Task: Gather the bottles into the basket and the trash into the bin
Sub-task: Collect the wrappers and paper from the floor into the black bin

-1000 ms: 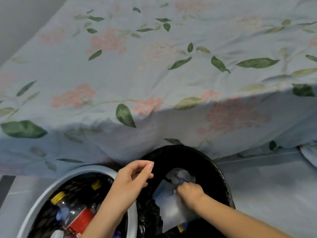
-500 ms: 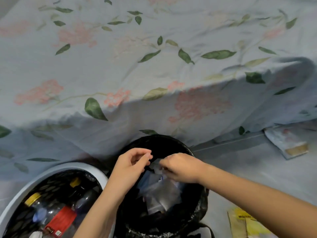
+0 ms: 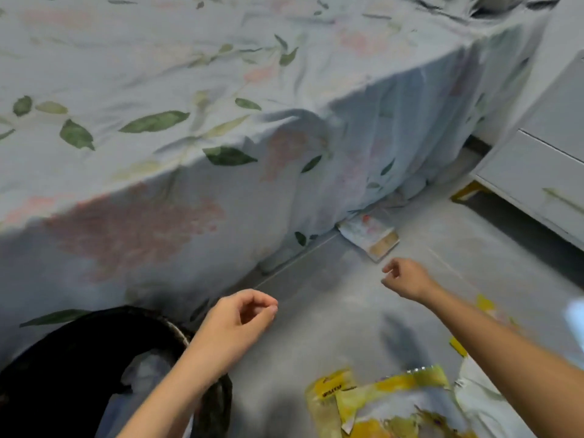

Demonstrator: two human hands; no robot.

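Yellow wrappers [image 3: 392,403] (torn) beside bin [image 3: 104,339]

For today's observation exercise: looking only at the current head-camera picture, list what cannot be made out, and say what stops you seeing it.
- Bin contents: head view, mostly hidden by the left forearm and cut by the bottom edge.
- Basket of bottles: outside the frame.
- Packet by the bed: print lost to motion blur.
- Yellow wrappers: cut by the bottom edge, partly under the right arm.
- Left hand and right hand: loosely curled, apparently holding nothing.
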